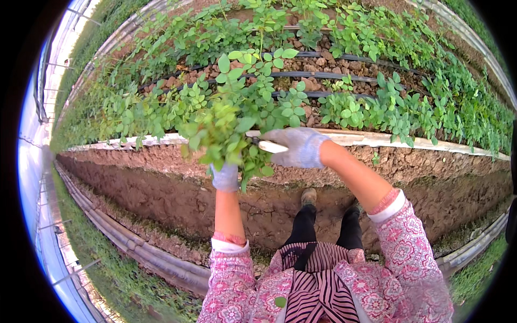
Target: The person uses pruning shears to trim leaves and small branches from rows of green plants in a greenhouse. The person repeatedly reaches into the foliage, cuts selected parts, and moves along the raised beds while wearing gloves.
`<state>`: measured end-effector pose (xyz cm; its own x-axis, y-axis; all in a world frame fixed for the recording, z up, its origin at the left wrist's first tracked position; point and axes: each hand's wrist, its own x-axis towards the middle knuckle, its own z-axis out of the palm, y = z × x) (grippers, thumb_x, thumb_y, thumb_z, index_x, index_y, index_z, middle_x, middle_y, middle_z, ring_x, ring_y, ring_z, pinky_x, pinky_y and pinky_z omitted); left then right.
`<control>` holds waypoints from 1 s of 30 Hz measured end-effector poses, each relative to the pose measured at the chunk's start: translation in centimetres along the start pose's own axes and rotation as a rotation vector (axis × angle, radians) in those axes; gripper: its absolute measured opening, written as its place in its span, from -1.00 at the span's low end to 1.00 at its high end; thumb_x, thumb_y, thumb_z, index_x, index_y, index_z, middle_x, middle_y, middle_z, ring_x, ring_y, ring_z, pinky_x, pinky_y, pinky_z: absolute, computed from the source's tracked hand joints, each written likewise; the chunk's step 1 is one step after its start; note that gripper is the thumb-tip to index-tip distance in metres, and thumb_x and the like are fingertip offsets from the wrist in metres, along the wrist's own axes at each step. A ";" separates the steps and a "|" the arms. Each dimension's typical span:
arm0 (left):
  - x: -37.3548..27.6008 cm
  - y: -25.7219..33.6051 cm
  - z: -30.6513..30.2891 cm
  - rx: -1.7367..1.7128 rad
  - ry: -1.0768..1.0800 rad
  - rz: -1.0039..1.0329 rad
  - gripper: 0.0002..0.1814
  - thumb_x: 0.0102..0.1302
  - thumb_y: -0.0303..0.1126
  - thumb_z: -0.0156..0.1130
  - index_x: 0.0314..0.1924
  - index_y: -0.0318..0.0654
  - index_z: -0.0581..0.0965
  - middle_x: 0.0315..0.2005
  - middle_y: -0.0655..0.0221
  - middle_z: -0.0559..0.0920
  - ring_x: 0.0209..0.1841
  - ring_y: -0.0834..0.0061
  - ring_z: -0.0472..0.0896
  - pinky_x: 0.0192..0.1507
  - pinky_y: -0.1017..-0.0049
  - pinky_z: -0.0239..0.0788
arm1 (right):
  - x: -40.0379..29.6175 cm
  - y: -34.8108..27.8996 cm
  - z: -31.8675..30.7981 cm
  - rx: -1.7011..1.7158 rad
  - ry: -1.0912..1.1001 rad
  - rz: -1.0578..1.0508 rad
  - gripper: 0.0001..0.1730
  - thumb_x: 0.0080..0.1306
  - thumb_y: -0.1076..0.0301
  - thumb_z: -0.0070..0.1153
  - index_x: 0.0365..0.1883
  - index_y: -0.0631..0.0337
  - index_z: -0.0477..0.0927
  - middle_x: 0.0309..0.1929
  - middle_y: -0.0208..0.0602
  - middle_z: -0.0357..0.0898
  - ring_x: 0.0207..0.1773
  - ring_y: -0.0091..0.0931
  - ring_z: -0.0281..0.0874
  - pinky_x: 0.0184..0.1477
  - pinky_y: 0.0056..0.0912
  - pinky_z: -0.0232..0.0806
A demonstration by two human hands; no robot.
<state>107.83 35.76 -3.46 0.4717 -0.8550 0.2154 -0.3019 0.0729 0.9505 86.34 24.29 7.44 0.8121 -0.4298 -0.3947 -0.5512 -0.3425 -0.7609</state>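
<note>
My left hand [226, 177], in a pale knitted glove, grips a bunch of leafy green stems [222, 131] from below. Leaves cover most of its fingers, and the bunch is partly blurred. Just to the right, my gloved right hand [299, 147] is closed around a white-handled cutting tool [273, 147] that looks like pruning shears. Its dark front end points left into the foliage, where leaves hide the blades. Both hands are above the near edge of a planted bed, and rooted leafy plants [258, 87] rise right behind the bunch.
Black drip lines [323, 75] cross the bed over brown soil clods [311, 84]. A pale edging strip [355, 138] borders the bed above a soil bank. My shoe [309, 196] is on the sunken dirt path [258, 212]. Behind me runs another bed edging [141, 252].
</note>
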 end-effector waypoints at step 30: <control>5.7 12.6 5.7 0.189 -0.167 -0.409 -0.53 0.16 -0.34 0.24 0.07 -0.30 0.41 -0.05 0.34 0.53 -0.12 0.49 0.49 -0.10 0.44 0.37 | -2.8 6.6 -3.3 0.301 0.598 0.233 -0.32 0.13 0.13 0.03 0.24 0.14 0.27 -0.01 -0.06 0.49 -0.04 -0.29 0.50 -0.03 -0.29 0.32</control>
<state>102.02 28.83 8.44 0.4484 -0.8660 -0.2214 -0.2720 -0.3682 0.8891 79.83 20.49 5.21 0.3876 -0.8784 -0.2796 -0.5508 0.0226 -0.8344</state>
